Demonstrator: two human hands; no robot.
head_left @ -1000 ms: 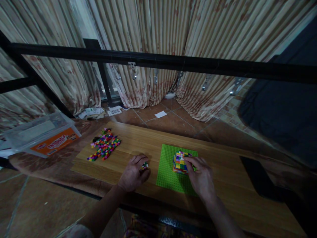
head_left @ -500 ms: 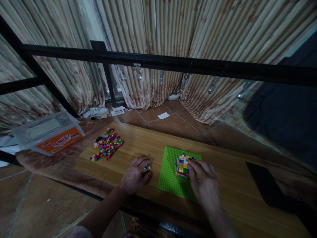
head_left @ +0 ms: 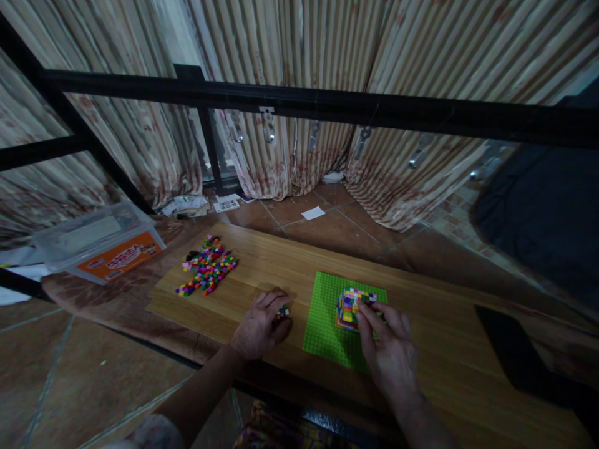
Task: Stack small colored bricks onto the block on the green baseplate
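Shifted slightly rightward in the frame over the past second, both hands and everything on the desk (head_left: 276, 265) hold much the same arrangement, while more of the far edge of the brick stack (head_left: 347, 313) now shows past the fingers. Right of center, the right hand (head_left: 392, 352) has its thumb and forefinger drawn close together at the top of the stack; whether that grip pinches a brick cannot be told. Its fingers hide the stack's near right corner. Multicolored, the stack stands on a green baseplate (head_left: 324, 321), whose lower right corner is masked by the same hand. Just left of the plate, the left hand (head_left: 259, 327) rests with its fingers and thumb curled around a few small bricks (head_left: 282, 311). Farther left, a loose brick pile (head_left: 210, 268) spreads across the desk, well apart from both hands. Beyond it, at the frame's left, sits a clear plastic box (head_left: 84, 240) with an orange label (head_left: 122, 255). A dark flat object (head_left: 510, 352) lies at lower right. Across the upper frame, a black rail (head_left: 299, 98) hung with metal hooks (head_left: 269, 130) cuts in front of striped curtains (head_left: 262, 43); a white paper (head_left: 313, 213) lies on the tiled floor below.
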